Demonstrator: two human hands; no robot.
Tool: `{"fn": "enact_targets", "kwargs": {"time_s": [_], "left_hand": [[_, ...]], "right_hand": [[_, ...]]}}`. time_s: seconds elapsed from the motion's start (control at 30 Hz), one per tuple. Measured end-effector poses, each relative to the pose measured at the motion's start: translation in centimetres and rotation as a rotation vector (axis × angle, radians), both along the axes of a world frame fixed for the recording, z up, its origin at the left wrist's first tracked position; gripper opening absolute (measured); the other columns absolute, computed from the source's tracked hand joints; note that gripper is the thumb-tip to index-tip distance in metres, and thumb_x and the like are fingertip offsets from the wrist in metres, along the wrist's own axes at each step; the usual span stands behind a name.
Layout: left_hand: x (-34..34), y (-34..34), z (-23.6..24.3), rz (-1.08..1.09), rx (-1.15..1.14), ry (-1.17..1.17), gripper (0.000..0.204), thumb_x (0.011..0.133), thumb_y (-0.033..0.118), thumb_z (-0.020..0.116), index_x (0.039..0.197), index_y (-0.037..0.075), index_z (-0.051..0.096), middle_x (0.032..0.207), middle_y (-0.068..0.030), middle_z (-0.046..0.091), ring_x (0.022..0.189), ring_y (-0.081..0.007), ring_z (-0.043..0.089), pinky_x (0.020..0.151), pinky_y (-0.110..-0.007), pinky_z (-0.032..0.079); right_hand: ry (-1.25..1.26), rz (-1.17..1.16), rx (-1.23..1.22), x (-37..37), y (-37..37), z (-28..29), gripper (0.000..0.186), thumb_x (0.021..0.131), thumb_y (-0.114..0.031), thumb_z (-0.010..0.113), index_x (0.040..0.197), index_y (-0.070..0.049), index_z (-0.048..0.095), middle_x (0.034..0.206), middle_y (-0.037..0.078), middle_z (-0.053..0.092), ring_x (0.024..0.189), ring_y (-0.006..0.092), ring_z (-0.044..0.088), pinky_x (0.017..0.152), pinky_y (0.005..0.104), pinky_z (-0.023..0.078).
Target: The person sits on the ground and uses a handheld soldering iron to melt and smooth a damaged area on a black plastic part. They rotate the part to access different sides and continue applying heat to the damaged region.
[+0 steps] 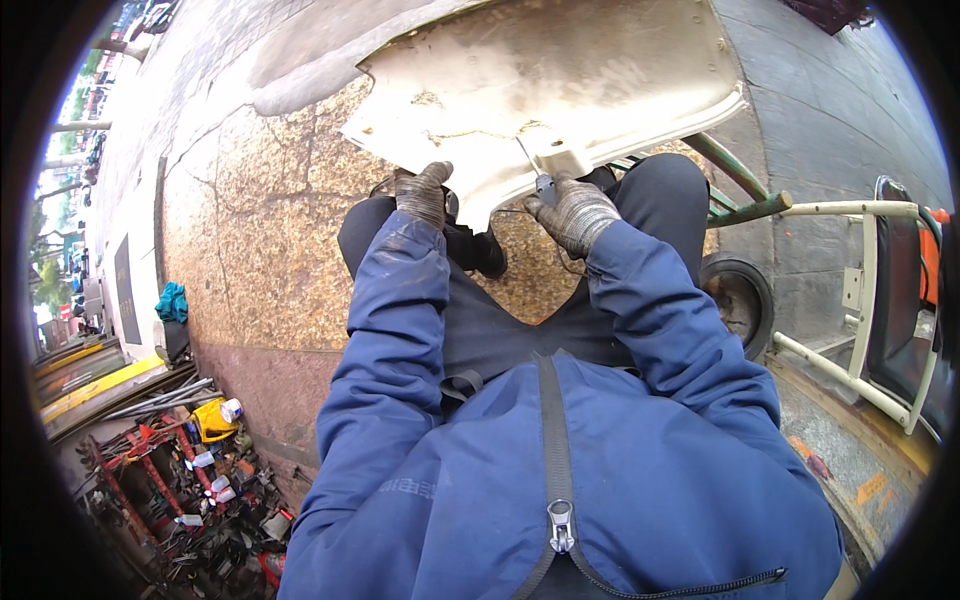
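Observation:
A large off-white plastic panel (560, 85), scuffed and cracked, leans across my knees. My left hand (422, 195), in a grey knit glove, grips its lower left edge with the thumb on top. My right hand (575, 215), gloved likewise, is closed round the dark handle of what looks like a soldering iron (545, 187). Its thin metal shaft points up to a rough, brownish crack line on the panel, beside a raised square boss. A thin dark cord hangs below the right hand. Whether the tip touches the plastic is hard to tell.
A green metal frame (745, 210) and a black tyre (738, 300) stand by my right knee. Farther right is a chair (890, 320) with a cream tube frame. At lower left lies a heap of tools and parts (180, 480) with a yellow container (213, 420).

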State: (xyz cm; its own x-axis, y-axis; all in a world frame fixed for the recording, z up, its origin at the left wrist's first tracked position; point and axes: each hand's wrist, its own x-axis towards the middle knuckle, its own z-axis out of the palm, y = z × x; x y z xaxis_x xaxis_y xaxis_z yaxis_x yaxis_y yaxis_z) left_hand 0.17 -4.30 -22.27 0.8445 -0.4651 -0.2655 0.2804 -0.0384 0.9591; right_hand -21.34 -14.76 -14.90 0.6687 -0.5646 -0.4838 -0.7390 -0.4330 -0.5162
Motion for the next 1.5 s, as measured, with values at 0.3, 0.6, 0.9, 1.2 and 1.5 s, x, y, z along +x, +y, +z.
{"fn": "enact_targets", "kwargs": {"time_s": [0.3,0.6,0.9,1.2,1.5], "left_hand": [[-0.7,-0.1,1.7,-0.06,-0.039,0.121,0.03,0.074,-0.005,0.064,0.102,-0.004,0.052,0.079,-0.0155,0.062,0.051,-0.0264,0.061,0.039,-0.035,0.05],[-0.8,0.0,2.3,-0.049,0.065,0.137,0.032,0.074,-0.004,0.066,0.103,-0.002,0.052,0.081,-0.015,0.062,0.057,-0.0276,0.063,0.046,-0.039,0.053],[-0.4,-0.2,1.9,-0.053,0.107,0.222,0.034,0.075,-0.005,0.064,0.106,-0.004,0.051,0.087,-0.0173,0.063,0.064,-0.0316,0.065,0.055,-0.042,0.058],[-0.6,-0.2,1.6,-0.031,0.048,0.105,0.025,0.074,-0.004,0.065,0.096,-0.005,0.054,0.074,-0.0146,0.062,0.047,-0.026,0.059,0.038,-0.037,0.049],[-0.4,-0.3,1.2,-0.012,0.032,0.168,0.022,0.074,-0.002,0.066,0.094,-0.002,0.056,0.071,-0.0132,0.061,0.042,-0.0228,0.055,0.033,-0.034,0.043]], "right_hand": [[0.104,0.002,0.016,-0.3,0.4,-0.9,0.065,0.088,-0.046,0.057,0.128,0.004,0.047,0.111,0.028,0.063,0.107,0.0392,0.061,0.092,0.0443,0.048],[0.067,0.077,-0.003,-0.7,0.6,-0.1,0.067,0.09,-0.048,0.054,0.129,0.006,0.046,0.111,0.028,0.063,0.108,0.0385,0.06,0.093,0.0439,0.047],[0.086,0.056,-0.011,-0.6,0.5,-1.3,0.075,0.09,-0.051,0.055,0.131,0.009,0.041,0.106,0.03,0.063,0.105,0.0402,0.061,0.091,0.0447,0.048],[0.078,0.073,0.01,-0.8,0.5,-0.8,0.074,0.09,-0.051,0.055,0.129,0.01,0.043,0.109,0.031,0.062,0.107,0.0405,0.06,0.093,0.045,0.047],[0.063,-0.008,-0.036,-1.0,0.3,-0.7,0.067,0.089,-0.051,0.056,0.122,0.006,0.048,0.107,0.031,0.063,0.106,0.0417,0.06,0.092,0.0452,0.047]]}}
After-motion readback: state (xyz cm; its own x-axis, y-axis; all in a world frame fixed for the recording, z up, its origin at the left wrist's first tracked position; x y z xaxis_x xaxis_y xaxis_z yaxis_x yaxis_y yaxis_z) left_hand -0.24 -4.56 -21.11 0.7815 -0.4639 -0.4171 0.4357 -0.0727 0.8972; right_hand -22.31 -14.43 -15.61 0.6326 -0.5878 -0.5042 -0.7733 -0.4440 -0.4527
